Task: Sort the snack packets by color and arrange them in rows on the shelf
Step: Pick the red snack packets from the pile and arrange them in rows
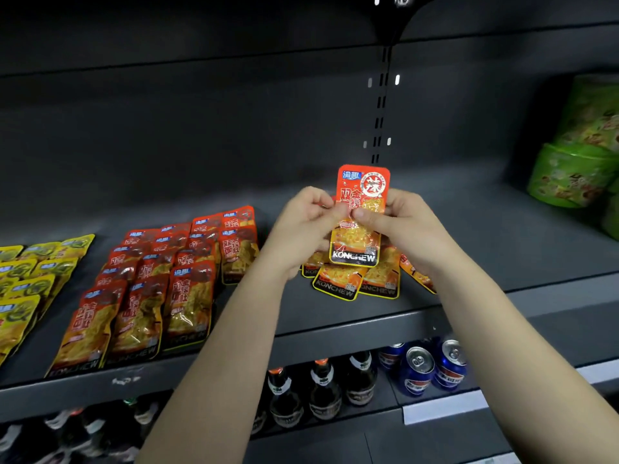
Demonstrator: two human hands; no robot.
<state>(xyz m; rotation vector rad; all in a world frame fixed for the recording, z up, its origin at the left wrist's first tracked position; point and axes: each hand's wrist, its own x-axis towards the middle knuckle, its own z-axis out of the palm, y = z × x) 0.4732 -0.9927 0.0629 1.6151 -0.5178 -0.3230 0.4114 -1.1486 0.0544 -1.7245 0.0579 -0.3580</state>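
Observation:
An orange-red snack packet stands upright above the dark shelf, pinched at its middle from both sides. My left hand grips its left edge and my right hand grips its right edge. Under my hands a loose pile of the same orange packets lies on the shelf, partly hidden. Rows of red packets lie to the left. Yellow-green packets fill rows at the far left edge.
Green snack tubs are stacked at the shelf's right end. A slotted upright runs down the back panel. On the lower shelf stand dark bottles and blue cans. A white price strip marks its edge.

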